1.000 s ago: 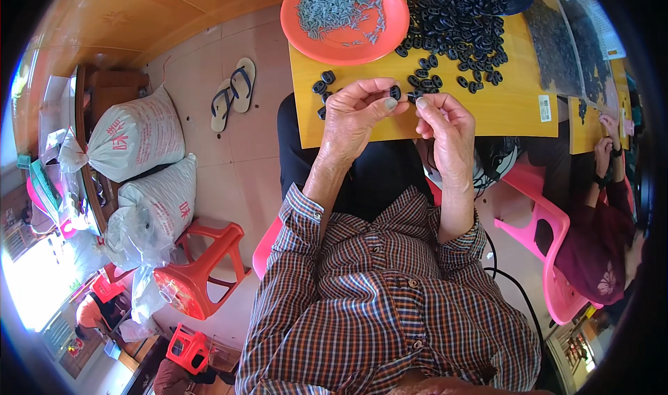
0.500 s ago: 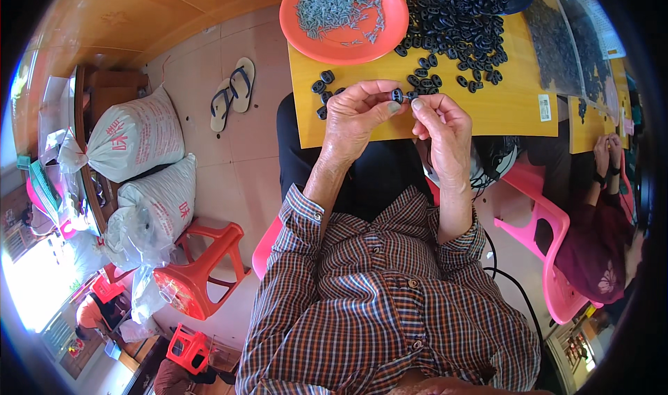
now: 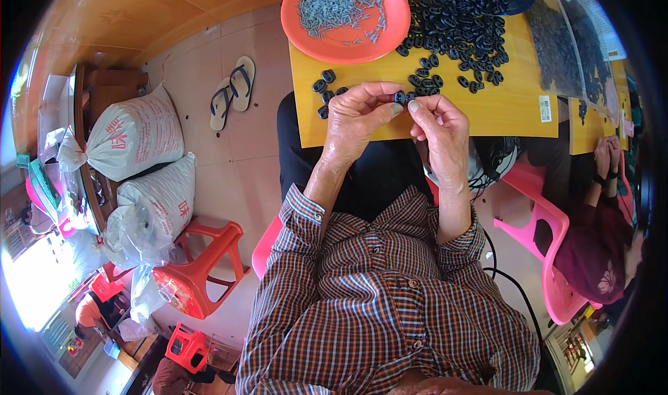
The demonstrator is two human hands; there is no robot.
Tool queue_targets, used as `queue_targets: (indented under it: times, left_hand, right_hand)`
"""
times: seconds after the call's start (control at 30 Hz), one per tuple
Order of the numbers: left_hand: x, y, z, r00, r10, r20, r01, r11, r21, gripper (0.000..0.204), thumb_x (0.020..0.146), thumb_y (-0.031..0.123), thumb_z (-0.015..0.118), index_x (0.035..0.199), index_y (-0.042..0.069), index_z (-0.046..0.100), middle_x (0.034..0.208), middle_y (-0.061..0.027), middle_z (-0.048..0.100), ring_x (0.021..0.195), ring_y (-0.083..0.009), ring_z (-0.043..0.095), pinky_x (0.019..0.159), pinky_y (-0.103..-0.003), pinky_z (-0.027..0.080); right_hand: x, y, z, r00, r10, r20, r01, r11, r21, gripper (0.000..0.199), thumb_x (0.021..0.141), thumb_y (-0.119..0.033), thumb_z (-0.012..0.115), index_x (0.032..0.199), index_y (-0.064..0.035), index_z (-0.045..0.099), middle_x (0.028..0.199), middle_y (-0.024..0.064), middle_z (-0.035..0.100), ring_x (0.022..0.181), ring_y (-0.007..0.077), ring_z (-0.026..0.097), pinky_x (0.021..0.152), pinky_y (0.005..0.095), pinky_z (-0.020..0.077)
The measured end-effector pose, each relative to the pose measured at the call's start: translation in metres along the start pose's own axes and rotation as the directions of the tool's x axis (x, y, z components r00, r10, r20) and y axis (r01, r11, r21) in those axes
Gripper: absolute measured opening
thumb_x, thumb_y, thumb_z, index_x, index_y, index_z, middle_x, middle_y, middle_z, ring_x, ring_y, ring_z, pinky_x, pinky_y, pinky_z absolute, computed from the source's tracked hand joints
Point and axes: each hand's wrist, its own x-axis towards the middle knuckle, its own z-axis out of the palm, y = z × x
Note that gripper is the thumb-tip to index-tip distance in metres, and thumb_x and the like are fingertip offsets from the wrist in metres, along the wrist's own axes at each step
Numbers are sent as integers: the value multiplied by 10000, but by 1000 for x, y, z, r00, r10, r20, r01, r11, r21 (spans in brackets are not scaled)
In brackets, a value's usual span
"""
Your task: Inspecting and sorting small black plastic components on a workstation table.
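Above the near edge of the yellow table, my left hand (image 3: 355, 116) pinches a small black two-holed cord lock piece (image 3: 399, 98) between thumb and fingers. My right hand (image 3: 443, 127) is closed on a second small dark part (image 3: 410, 96), mostly covered by the fingertips. Both parts meet end to end. Beyond my hands lies a large heap of black cord lock pieces (image 3: 456, 19). A smaller group of cord locks (image 3: 327, 82) rests left of my left hand. An orange-red plate (image 3: 395, 9) holds a pile of small silver springs (image 3: 334, 9).
A clear plastic bag of dark parts (image 3: 557, 47) lies at the table's right. Another person's hands (image 3: 607, 155) rest at the far right, beside a pink chair (image 3: 550, 256). To the left are white sacks (image 3: 139, 134), a red stool (image 3: 202, 270) and flip-flops (image 3: 241, 85) on the floor.
The two small parts, a little apart before with something thin and silvery between them, have come together. My left fingers have shifted slightly right, toward my right hand.
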Motion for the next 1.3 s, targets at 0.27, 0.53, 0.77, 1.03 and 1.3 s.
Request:
queue_targets:
  times: [0.27,0.53,0.77,1.03,1.3]
  left_hand:
    - [-1,4,0,1000,3,2,-4,996,85,269,812,-117,624,1065,-26,638,1019,-86,664,929,-137,632,859,-279,528]
    - [-4,6,-6,999,-31,21,27,983,183,260,813,-105,632,1060,-26,646,973,-77,675,907,-127,637,855,-266,521]
    - [-6,9,-6,1000,-19,24,14,980,200,244,814,-92,641,1048,-27,649,962,-90,679,898,-131,643,831,-265,531]
    - [-6,10,-7,999,-35,26,31,992,125,213,812,-54,666,1021,-11,666,939,-65,694,844,-97,644,787,-244,534]
    - [-5,9,-12,998,-37,46,32,992,119,246,816,-92,636,1053,-28,641,944,-98,681,853,-148,655,813,-289,540]
  right_hand:
    - [1,3,0,1000,2,4,-2,1000,-14,138,861,-160,665,874,-25,635,694,-36,564,570,28,478,531,167,361]
    - [2,2,-3,997,18,74,-11,996,-93,126,861,-154,663,866,-30,641,667,-37,560,558,27,491,515,168,377]
    - [6,7,-7,990,70,119,-66,997,-33,87,857,-112,670,873,-30,647,654,-31,566,538,32,512,483,154,382]
    - [7,6,-9,989,78,127,-83,996,32,102,858,-108,669,883,-12,644,707,13,627,563,61,577,486,164,433]
    - [8,7,-10,974,81,213,-112,984,137,134,881,-129,648,909,0,625,786,55,649,605,102,621,510,183,476]
